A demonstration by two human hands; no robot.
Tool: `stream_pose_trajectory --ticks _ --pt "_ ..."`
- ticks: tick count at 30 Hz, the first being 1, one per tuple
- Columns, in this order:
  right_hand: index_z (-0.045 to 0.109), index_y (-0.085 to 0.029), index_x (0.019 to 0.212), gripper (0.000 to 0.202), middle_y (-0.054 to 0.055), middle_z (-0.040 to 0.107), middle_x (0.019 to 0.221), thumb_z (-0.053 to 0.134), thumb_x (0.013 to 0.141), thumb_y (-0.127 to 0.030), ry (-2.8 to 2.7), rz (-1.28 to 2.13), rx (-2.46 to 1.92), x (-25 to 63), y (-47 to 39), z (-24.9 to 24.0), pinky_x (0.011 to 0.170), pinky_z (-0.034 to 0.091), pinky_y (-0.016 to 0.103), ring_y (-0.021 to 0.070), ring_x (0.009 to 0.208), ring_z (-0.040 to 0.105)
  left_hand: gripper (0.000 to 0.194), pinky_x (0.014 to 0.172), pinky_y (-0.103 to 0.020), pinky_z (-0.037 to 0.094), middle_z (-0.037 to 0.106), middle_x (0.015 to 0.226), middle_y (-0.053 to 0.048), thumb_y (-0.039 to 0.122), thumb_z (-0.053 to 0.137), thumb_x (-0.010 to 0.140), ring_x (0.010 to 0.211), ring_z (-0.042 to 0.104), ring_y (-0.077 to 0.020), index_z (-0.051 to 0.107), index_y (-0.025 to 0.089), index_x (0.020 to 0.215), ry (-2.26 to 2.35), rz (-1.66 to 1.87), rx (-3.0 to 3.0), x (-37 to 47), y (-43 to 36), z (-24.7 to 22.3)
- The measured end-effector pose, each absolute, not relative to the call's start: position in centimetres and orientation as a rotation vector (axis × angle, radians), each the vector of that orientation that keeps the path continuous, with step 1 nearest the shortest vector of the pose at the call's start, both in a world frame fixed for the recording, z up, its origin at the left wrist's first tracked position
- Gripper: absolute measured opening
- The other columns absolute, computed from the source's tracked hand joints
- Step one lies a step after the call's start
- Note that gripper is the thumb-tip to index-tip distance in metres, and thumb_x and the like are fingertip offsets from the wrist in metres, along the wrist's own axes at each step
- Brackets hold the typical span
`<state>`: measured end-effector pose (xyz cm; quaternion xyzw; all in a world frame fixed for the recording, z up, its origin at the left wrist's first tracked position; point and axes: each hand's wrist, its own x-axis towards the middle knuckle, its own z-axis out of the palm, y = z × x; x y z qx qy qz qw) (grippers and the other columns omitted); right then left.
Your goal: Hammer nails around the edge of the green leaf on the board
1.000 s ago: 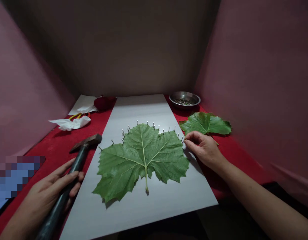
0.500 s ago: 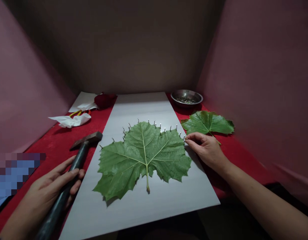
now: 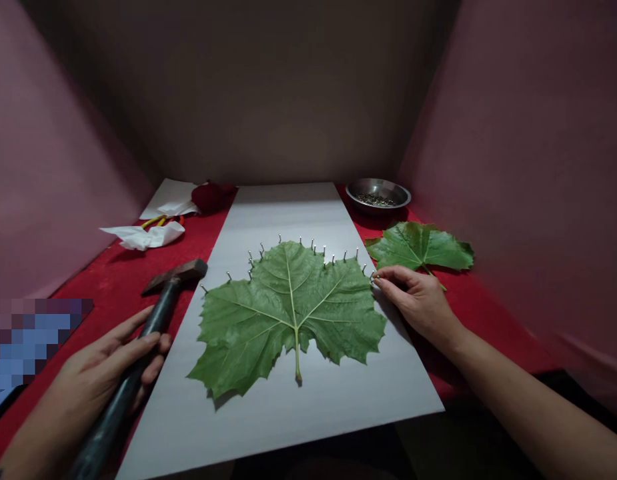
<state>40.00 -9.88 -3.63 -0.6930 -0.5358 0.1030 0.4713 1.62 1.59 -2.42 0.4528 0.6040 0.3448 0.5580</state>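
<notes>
View shifted; hands point(image 3: 101, 370) closed: left hammer point(image 3: 161, 315), right nail point(image 3: 377, 277).

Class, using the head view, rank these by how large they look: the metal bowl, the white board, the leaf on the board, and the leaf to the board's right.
1. White board
2. Leaf on the board
3. Leaf to the board's right
4. Metal bowl

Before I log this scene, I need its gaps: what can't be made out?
Head view throughout:
Hammer: handle's end cut by bottom edge.
Yellow-handled tool: partly hidden by white tissue.
Metal bowl: contents too small to count.
Right hand: whatever it pinches is too small.
Far-left object: pixelated, left edge cuts it.
</notes>
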Motion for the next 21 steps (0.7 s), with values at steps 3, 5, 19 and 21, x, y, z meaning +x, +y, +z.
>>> stream_pose_trajectory --ticks 3,5,19,21 --pt "0.067 -0.017 0.082 0.017 0.004 0.069 0.079 0.057 0.079 -0.031 -1.298 0.249 -1.69 40.07 -9.82 -3.87 0.065 0.049 0.027 0.0148 0.07 0.062 0.065 0.031 -0.019 0.041 0.065 0.068 0.002 0.042 0.081 0.048 0.039 0.046 -0.0092 0.058 0.031 0.107 1.42 0.806 1.073 1.54 1.67 -2.42" --pt "0.068 -0.017 0.083 0.018 0.004 0.07 0.08 0.058 0.078 -0.031 -1.303 0.249 -1.689 40.12 -9.76 -4.04 0.064 0.049 0.027 0.0145 0.07 0.062 0.064 0.031 -0.018 0.041 0.066 0.068 0.002 0.041 0.081 0.048 0.039 0.047 -0.0093 0.058 0.032 0.107 1.415 0.808 1.075 1.47 1.77 -2.55" --pt "0.068 -0.017 0.081 0.019 0.002 0.066 0.067 0.056 0.077 -0.032 -1.373 0.236 -1.724 39.99 -9.64 -3.88 0.055 0.045 0.025 0.0118 0.057 0.057 0.059 0.031 -0.019 0.04 0.059 0.058 0.005 0.043 0.079 0.051 0.038 0.045 -0.01 0.059 0.031 0.105 1.42 0.781 1.115 1.39 1.94 -2.59" --pt "0.068 -0.017 0.081 0.02 0.002 0.066 0.068 0.056 0.078 -0.032 -1.379 0.232 -1.727 40.0 -9.65 -3.89 0.055 0.045 0.025 0.0117 0.058 0.057 0.062 0.031 -0.019 0.04 0.057 0.055 0.005 0.044 0.079 0.051 0.038 0.044 -0.0102 0.058 0.032 0.108 1.436 0.778 1.112 1.44 1.96 -2.65"
